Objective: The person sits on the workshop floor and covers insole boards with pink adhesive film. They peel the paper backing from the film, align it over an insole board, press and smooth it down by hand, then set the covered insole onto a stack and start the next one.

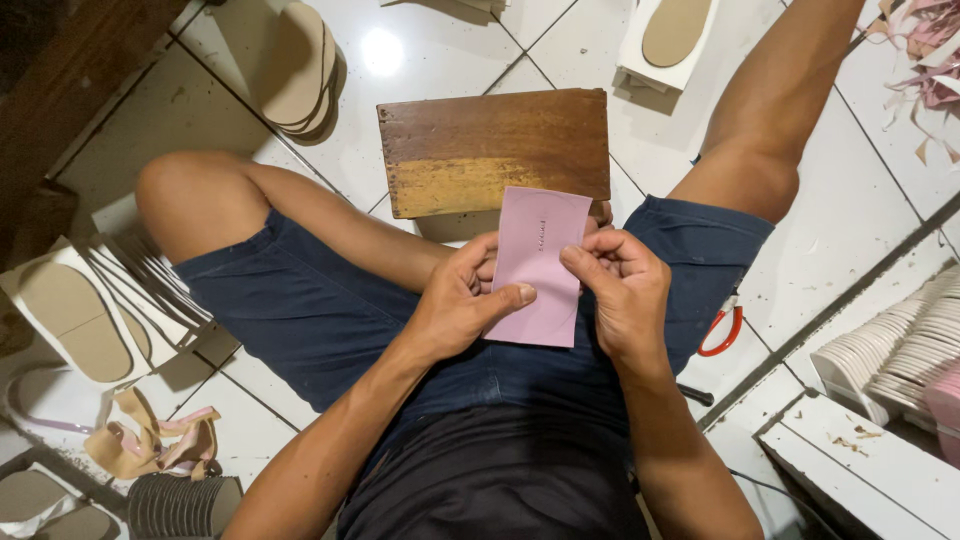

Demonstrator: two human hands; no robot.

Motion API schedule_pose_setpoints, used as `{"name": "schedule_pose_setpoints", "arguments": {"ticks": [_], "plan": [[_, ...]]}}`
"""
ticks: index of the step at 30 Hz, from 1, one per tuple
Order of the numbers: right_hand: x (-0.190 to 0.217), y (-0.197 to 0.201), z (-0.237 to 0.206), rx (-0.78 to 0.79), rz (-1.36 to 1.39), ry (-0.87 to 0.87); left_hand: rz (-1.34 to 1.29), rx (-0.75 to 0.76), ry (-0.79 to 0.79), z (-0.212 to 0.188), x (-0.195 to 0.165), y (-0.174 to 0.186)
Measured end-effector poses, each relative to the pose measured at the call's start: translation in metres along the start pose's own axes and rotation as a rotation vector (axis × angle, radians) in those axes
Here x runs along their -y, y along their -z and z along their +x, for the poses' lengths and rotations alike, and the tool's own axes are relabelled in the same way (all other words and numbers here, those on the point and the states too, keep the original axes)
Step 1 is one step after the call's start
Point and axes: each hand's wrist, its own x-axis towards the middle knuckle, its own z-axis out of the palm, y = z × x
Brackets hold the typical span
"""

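A flat pink sheet (pixel 538 245), roughly rectangular with a rounded lower corner, is held upright over my lap. My left hand (pixel 462 300) grips its left edge, thumb pressed across the front. My right hand (pixel 620 285) pinches the right edge with curled fingers. Just beyond the sheet a small wooden block (pixel 495 150) sits on the white tiled floor between my knees.
Red-handled scissors (pixel 722 330) lie by my right thigh. Stacks of tan insoles (pixel 300 70) and white-backed sole cutouts (pixel 85 310) lie at the left. White stacked soles (pixel 900 350) fill the right, pink scraps (pixel 930 50) the top right, strap pieces (pixel 150 445) the lower left.
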Motion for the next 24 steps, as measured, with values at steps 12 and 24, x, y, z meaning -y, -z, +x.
{"name": "schedule_pose_setpoints", "arguments": {"ticks": [12, 24], "plan": [[0.012, -0.01, -0.002, -0.008, -0.296, 0.029, -0.01, 0.034, 0.054, 0.001, -0.001, 0.005], [0.017, -0.004, 0.002, 0.005, -0.193, 0.017, 0.011, 0.027, 0.02, -0.001, -0.008, 0.002]]}}
